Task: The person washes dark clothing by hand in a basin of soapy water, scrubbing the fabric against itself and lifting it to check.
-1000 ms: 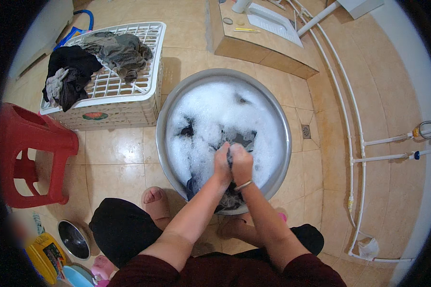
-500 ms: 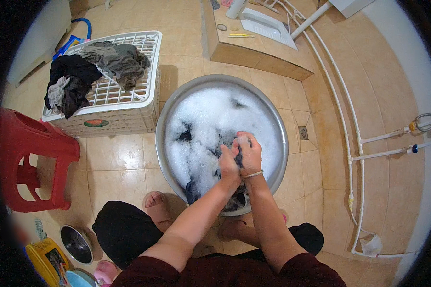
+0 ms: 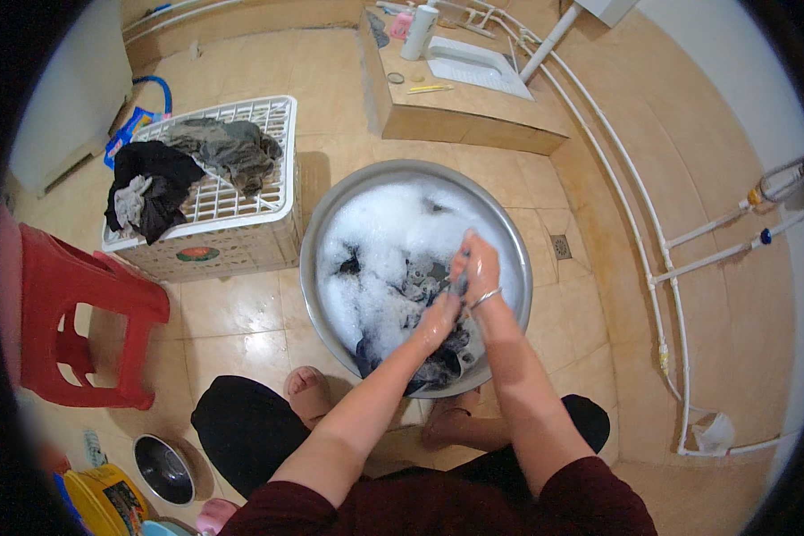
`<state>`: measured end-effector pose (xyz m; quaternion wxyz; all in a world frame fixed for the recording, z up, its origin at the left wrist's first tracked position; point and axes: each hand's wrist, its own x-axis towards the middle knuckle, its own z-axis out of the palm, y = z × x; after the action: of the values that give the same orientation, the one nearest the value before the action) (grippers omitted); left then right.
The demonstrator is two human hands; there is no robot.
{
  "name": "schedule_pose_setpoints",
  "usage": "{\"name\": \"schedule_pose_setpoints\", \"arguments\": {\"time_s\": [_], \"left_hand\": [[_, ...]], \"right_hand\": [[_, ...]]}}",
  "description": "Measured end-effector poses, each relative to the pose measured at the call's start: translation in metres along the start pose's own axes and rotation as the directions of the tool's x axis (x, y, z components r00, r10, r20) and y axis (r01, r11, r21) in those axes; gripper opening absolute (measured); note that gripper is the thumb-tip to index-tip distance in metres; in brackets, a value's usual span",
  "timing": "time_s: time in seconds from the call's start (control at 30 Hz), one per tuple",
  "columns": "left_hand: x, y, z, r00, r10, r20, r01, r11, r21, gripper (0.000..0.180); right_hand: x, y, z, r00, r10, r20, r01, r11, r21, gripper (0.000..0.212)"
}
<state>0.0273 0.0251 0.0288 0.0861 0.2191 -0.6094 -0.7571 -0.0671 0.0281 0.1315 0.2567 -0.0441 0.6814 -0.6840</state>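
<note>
A wide metal basin (image 3: pixel 411 166) on the floor holds white suds (image 3: pixel 380 219) and dark soaked clothes (image 3: pixel 438 368). Over its right half both my hands are closed on a wet, dark grey garment (image 3: pixel 458 286), whose kind I cannot make out. My left hand (image 3: pixel 439 322) grips it lower, close to the clothes at the near side. Slightly higher and to the right, my right hand (image 3: pixel 481 264) has its fingers wrapped round the upper part; a bracelet (image 3: pixel 486 297) circles that wrist. Water and foam hide most of the other clothes.
Left of the basin stands an upturned white crate (image 3: pixel 281 205) with dark clothes (image 3: pixel 156 183) on top. A red stool (image 3: pixel 85 313), a small metal bowl (image 3: pixel 164 470) and a yellow container (image 3: pixel 103 500) are nearer. White pipes (image 3: pixel 630 179) run along the right wall; a floor drain (image 3: pixel 560 247) lies right.
My right hand has moved up and right of my left, which has shifted lower, with the grey garment stretched between them. More dark cloth shows through the suds. The view has tilted slightly.
</note>
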Motion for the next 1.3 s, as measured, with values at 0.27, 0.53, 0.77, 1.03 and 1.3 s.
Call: {"name": "schedule_pose_setpoints", "arguments": {"time_s": [0.27,0.53,0.77,1.03,1.3], "left_hand": [[-0.04,0.007,-0.018,0.894,-0.321,0.313,-0.12,0.501,0.857,0.057],[0.011,0.076,-0.15,0.846,0.08,-0.527,0.027,0.981,0.191,0.032],[0.033,0.153,-0.148,0.472,0.673,-0.57,-0.108,0.685,0.72,0.031],[0.083,0.214,-0.113,0.726,0.644,-0.239,0.161,0.179,0.971,0.022],[0.08,0.074,-0.058,0.97,0.133,0.203,-0.171,-0.222,0.96,0.051]], "right_hand": [[0.003,-0.146,-0.053,0.936,-0.341,-0.087,0.351,0.888,0.296,0.026],[-0.007,-0.157,-0.125,0.912,-0.392,0.122,0.374,0.915,0.152,0.027],[0.035,-0.007,-0.185,0.952,-0.303,-0.046,0.196,0.717,-0.669,0.041],[0.033,0.087,-0.164,0.934,0.356,-0.02,-0.354,0.933,0.067,0.046],[0.073,0.225,-0.185,0.946,0.26,-0.196,-0.304,0.919,-0.25,0.034]]}}
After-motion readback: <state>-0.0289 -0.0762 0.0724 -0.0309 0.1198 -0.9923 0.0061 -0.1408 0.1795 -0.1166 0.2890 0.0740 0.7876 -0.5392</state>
